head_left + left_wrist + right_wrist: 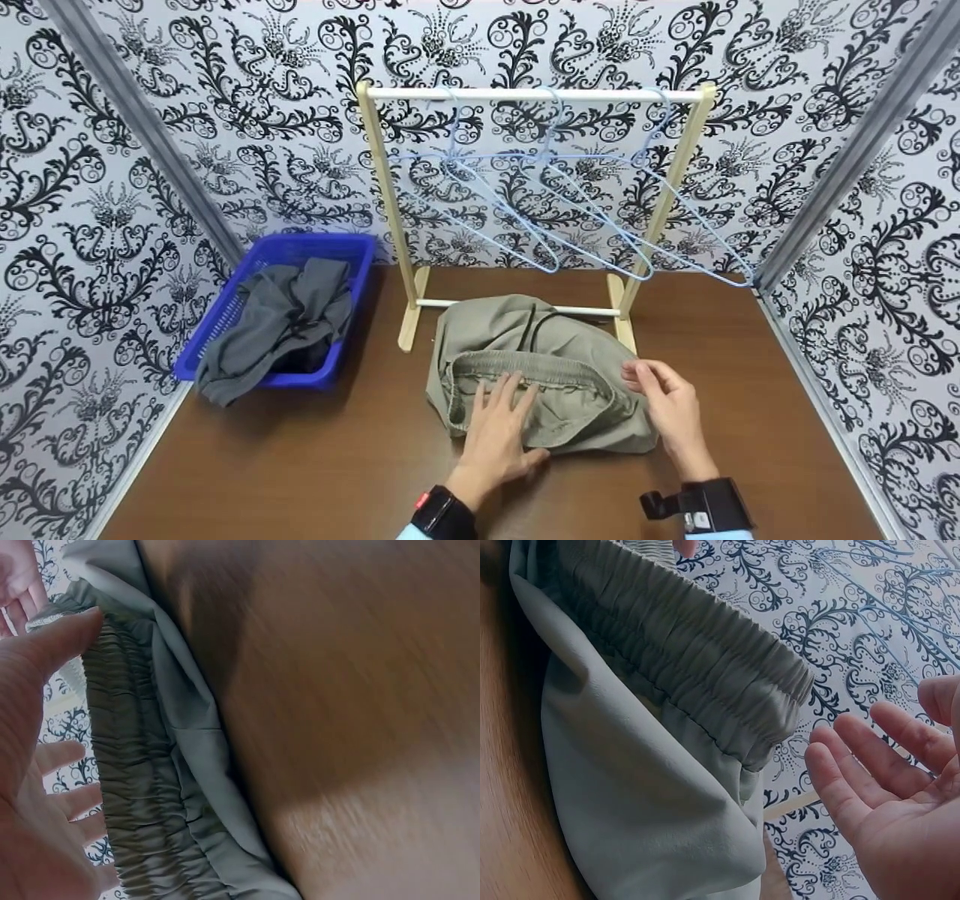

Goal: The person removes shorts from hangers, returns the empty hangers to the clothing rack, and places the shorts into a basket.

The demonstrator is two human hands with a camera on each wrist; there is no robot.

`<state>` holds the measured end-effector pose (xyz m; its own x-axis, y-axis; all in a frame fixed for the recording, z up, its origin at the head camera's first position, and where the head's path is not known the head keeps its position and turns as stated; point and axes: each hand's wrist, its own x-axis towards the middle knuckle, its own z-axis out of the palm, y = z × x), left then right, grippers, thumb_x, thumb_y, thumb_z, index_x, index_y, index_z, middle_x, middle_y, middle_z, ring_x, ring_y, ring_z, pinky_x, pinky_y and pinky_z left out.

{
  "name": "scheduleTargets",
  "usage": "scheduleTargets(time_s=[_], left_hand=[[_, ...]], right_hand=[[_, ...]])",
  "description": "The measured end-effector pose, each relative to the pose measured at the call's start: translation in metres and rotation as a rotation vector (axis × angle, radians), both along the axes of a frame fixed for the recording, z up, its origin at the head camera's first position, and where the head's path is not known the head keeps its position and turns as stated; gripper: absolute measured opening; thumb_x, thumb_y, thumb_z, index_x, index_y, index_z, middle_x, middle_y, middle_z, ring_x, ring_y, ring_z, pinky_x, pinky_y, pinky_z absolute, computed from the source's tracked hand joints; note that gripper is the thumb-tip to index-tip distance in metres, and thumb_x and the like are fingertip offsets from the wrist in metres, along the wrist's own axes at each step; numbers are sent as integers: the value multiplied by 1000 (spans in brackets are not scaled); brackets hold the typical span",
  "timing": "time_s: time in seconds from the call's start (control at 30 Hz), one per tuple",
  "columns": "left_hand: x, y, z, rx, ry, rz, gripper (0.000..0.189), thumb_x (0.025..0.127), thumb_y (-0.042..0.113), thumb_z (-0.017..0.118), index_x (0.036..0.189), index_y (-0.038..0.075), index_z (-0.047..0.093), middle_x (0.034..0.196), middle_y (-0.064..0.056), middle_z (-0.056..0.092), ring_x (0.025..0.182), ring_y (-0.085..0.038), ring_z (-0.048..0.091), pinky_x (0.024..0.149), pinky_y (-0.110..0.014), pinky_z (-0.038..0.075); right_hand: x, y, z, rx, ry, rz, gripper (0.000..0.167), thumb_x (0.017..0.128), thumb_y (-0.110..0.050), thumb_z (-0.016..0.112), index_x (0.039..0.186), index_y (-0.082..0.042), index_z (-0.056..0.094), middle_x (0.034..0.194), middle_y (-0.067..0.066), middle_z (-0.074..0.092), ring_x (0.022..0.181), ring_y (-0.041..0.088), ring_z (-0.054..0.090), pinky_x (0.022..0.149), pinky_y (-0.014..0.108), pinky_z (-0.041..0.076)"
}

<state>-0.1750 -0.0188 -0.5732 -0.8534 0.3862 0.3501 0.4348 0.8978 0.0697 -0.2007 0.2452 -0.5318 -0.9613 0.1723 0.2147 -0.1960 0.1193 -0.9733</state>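
Observation:
Olive-grey pants (480, 330) lie bunched on the table, with the gathered elastic waistband (127, 757) spread in a loop toward the person. A dark drawstring trails over the cloth behind it. My left hand (496, 435) is over the near part of the waistband opening, its fingers spread and fairly straight. In the left wrist view, its thumb (71, 637) lies across the waistband's edge. My right hand (671, 409) hovers by the right side of the pants. The right wrist view shows its fingers (889, 757) loosely bent, apart from the waistband, with nothing in them.
Behind the pants stands a wooden rack (660, 202) with a white rail (510, 94), from which three light-blue wire hangers (701, 221) hang. A blue plastic basket (360, 262) at the left holds dark grey clothing (281, 315) that spills over its front rim. Patterned walls enclose the brown table (300, 465).

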Motion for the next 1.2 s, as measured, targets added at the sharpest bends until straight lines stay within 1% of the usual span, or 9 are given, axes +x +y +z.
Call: scheduleTargets(time_s=[0.13, 0.27, 0.43, 0.5, 0.7, 0.9, 1.0, 1.07, 1.2], left_hand=[[-4, -1, 2, -8, -16, 16, 101, 69, 67, 84, 150, 15, 52, 156, -17, 48, 143, -36, 46, 117, -63, 32], [-10, -3, 4, -7, 8, 30, 99, 71, 65, 84, 149, 14, 52, 155, -18, 49, 143, -35, 47, 116, -62, 33], [-19, -4, 5, 30, 3, 50, 95, 73, 56, 86, 150, 12, 51, 155, -18, 48, 143, -36, 46, 117, -63, 31], [-23, -4, 4, 40, 2, 58, 95, 73, 53, 87, 150, 11, 50, 155, -19, 47, 143, -37, 46, 117, -63, 31], [-34, -5, -4, 44, 6, 85, 90, 76, 50, 85, 149, 10, 51, 154, -19, 47, 144, -39, 44, 118, -63, 29], [-41, -6, -8, 19, -26, 99, 92, 79, 53, 82, 153, 9, 47, 158, -20, 43, 148, -38, 39, 121, -60, 26], [-45, -6, -10, 22, -40, 96, 94, 80, 55, 82, 154, 9, 46, 160, -21, 40, 150, -38, 35, 122, -60, 24], [-48, -6, -12, 28, -42, 88, 95, 79, 57, 83, 153, 10, 47, 160, -22, 40, 151, -39, 34, 121, -60, 24], [-55, -4, -15, 39, -51, 69, 100, 75, 59, 84, 153, 10, 47, 160, -23, 40, 151, -40, 34, 121, -62, 23]], right_hand=[[0, 1, 1, -3, 3, 1, 28, 106, -9, 56, 115, 15, 68, 99, 1, 78, 90, 13, 75, 82, 26, 59], [0, 1, 1, 2, 3, -3, 28, 106, -10, 56, 114, 14, 68, 99, 1, 78, 91, 13, 75, 82, 25, 59], [1, 0, 1, 8, 5, -14, 27, 106, -10, 58, 113, 13, 69, 101, 8, 78, 90, 12, 74, 81, 22, 58], [1, -1, 2, 8, 4, -17, 27, 105, -9, 58, 112, 14, 69, 102, 10, 77, 89, 12, 74, 81, 22, 58], [2, -1, 2, 25, -3, -13, 27, 106, -10, 58, 113, 13, 70, 101, 7, 77, 90, 9, 73, 81, 21, 58], [2, -1, 0, 70, -6, -22, 26, 106, -11, 58, 114, 10, 71, 106, 18, 76, 90, 8, 73, 81, 19, 57], [1, -1, -1, 92, -9, -28, 26, 106, -12, 58, 114, 8, 72, 109, 21, 75, 90, 8, 72, 80, 18, 56], [2, -2, -1, 91, -10, -30, 26, 106, -13, 58, 114, 7, 72, 110, 23, 74, 91, 8, 72, 81, 19, 56], [2, -2, -2, 104, -15, -35, 26, 106, -14, 59, 114, 6, 73, 111, 21, 75, 92, 8, 72, 81, 20, 56]])
